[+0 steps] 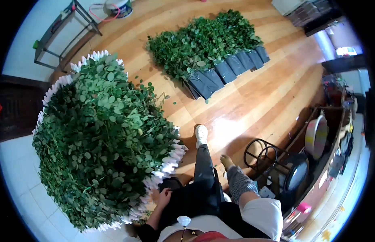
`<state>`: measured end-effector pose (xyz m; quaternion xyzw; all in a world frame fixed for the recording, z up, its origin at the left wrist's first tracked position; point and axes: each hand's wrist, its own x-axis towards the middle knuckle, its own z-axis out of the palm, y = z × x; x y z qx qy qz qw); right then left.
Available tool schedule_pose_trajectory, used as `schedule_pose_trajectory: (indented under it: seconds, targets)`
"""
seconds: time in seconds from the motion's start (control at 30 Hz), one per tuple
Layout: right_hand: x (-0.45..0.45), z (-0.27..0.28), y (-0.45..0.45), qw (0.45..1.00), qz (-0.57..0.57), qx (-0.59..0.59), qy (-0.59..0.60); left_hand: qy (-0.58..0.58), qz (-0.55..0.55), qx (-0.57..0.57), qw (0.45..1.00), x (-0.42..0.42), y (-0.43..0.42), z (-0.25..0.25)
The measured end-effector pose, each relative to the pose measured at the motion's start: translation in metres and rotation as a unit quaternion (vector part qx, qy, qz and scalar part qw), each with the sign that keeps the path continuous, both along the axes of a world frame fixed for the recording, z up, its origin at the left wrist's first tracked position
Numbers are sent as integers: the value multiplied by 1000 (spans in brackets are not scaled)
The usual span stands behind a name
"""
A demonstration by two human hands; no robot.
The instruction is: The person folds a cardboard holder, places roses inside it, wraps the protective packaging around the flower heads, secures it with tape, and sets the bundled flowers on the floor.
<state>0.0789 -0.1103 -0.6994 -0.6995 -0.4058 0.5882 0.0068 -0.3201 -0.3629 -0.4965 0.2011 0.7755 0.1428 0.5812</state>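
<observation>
My left hand hangs beside my black apron with its fingers loosely bent and nothing visible in it. Close to it stands a large heap of leafy green stems, edged with white-wrapped bundle ends. On my right, past a bare elbow and a checkered sleeve cover, my right hand seems to wear a tan glove. It reaches forward over the floor, small in view, with no object seen in it. Farther ahead lies a row of leafy bundles in black wrapping.
My white shoe is on the wooden floor. At right are a round-based stool lying on its side and a long trough holding a round basin. A metal rack and a bucket stand far left. Loose leaves dot the floor.
</observation>
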Motion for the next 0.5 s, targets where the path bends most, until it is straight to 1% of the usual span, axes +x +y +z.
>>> schedule_pose_trajectory:
  seconds: [0.03,0.07,0.1,0.13,0.17,0.2,0.23,0.27,0.3,0.33,0.4,0.43,0.47,0.5]
  targets:
    - [18,19,-40,995,-71,-44,-55,1,-11,17,1000,-13,-14,5]
    - [53,-8,-96,988,-148,-3,-48,31,-37,82,996,-25,-22,14]
    - [48,64,-128,968,-241,-31,70,59,-63,143,986,-40,-35,24]
    - [50,101,-168,971,-236,-19,44,29,-66,166,983,-57,-45,24]
    - [42,132,-210,960,-281,-13,12,4,-49,218,975,-73,-54,26]
    - [65,110,-265,971,-235,-6,-32,-22,-32,267,963,-88,-63,31]
    - [63,135,-310,967,-252,-33,-1,-21,-24,263,964,-104,-64,54]
    - [51,151,-350,975,-205,-49,-65,-19,-16,260,965,-117,-64,78]
    - [67,114,-407,956,-280,-85,29,-9,-40,241,970,-134,-75,81]
    - [51,93,-460,963,-257,-56,-50,-2,-39,243,969,-145,-81,96]
    - [8,135,-515,956,-266,-102,72,-12,-44,293,955,-163,-107,101]
    - [-14,161,-526,974,-183,-130,35,6,-69,276,959,-165,-112,122]
    - [-51,213,-524,983,-97,-156,1,30,-129,273,953,-171,-123,118]
    - [-63,218,-564,979,-132,-157,8,26,-155,251,955,-172,-131,116]
